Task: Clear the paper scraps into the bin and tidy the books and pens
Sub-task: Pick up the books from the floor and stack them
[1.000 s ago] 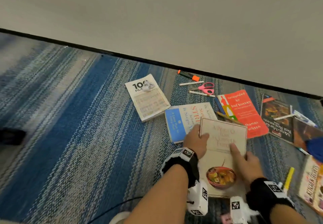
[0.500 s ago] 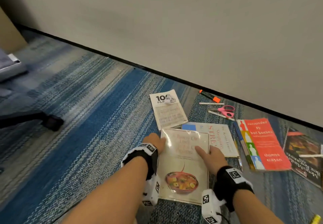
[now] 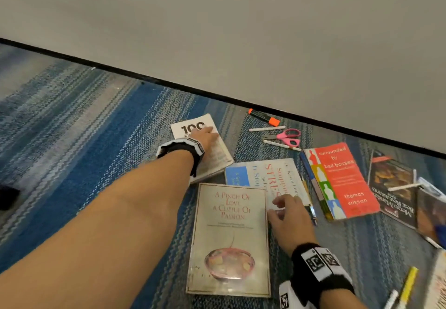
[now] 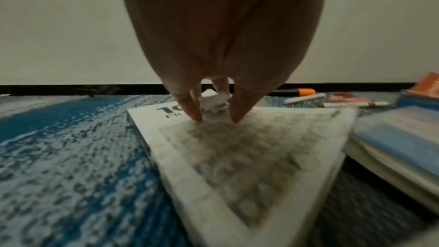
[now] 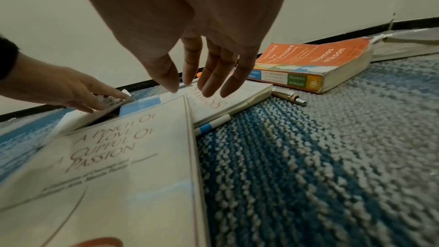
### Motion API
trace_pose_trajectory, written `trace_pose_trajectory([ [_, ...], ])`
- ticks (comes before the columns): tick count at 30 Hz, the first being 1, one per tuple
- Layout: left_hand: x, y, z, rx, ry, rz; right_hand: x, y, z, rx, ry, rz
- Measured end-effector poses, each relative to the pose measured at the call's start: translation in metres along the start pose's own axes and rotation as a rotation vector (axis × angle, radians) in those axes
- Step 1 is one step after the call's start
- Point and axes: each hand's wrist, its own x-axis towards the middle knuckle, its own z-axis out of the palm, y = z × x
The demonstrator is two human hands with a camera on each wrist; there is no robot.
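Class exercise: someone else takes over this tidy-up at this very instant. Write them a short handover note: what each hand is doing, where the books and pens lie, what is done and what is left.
Left hand: fingertips on the white "100" book near the wall, at a small paper scrap; no clear grip.
Right hand: open, fingers loose above the Stress book.
Cookbook lies flat on the carpet, overlapping the Stress book's edge. Orange book lies to the right.
Pens, highlighter and pink scissors are scattered by the wall.
Done: nothing stacked.
Left: scraps, stacking books, gathering pens. No bin in view.

Blue-and-grey striped carpet (image 3: pixel 79 125) under a plain off-white wall (image 3: pixel 241 31) with black skirting (image 3: pixel 169 86).
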Motion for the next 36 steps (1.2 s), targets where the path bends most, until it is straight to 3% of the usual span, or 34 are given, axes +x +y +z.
trace_pose_trajectory([
  [3,-0.005,0.018,0.003,0.119,0.156,-0.048,-0.001,0.001,-0.005,0.011,0.022,0.008],
  [6,-0.015,0.051,0.007,-0.115,0.255,0.0,0.004,-0.003,-0.012,0.133,0.077,0.038],
  [8,-0.031,0.089,0.018,-0.392,0.26,0.114,0.008,-0.011,-0.021,0.407,0.112,0.147],
  [11,-0.07,0.162,0.037,-0.645,0.181,0.36,0.018,-0.015,-0.037,0.984,0.106,0.442],
  [13,-0.095,0.206,0.05,-0.728,0.108,0.474,0.021,0.002,-0.05,1.092,0.168,0.543],
  [15,-0.111,0.241,0.065,-0.753,-0.018,0.56,0.01,0.029,-0.072,0.926,0.243,0.607],
  [19,-0.135,0.303,0.092,-0.74,-0.278,0.657,-0.053,0.104,-0.125,0.277,0.258,0.621],
  [22,-0.151,0.351,0.125,-0.619,-0.3,0.73,-0.115,0.151,-0.165,0.037,0.251,0.597],
  [26,-0.18,0.409,0.179,-0.284,-0.33,0.807,-0.211,0.189,-0.22,-0.22,0.364,0.68],
  [30,-0.226,0.46,0.226,0.109,-0.405,0.96,-0.291,0.192,-0.27,-0.301,0.592,0.713],
  [32,-0.25,0.484,0.242,0.241,-0.398,1.072,-0.329,0.188,-0.292,-0.358,0.753,0.647],
  [34,-0.272,0.505,0.258,0.339,-0.397,1.174,-0.37,0.184,-0.315,-0.517,0.96,0.564],
  [36,-0.285,0.514,0.274,0.437,-0.428,1.202,-0.409,0.188,-0.334,-0.709,1.115,0.636],
])
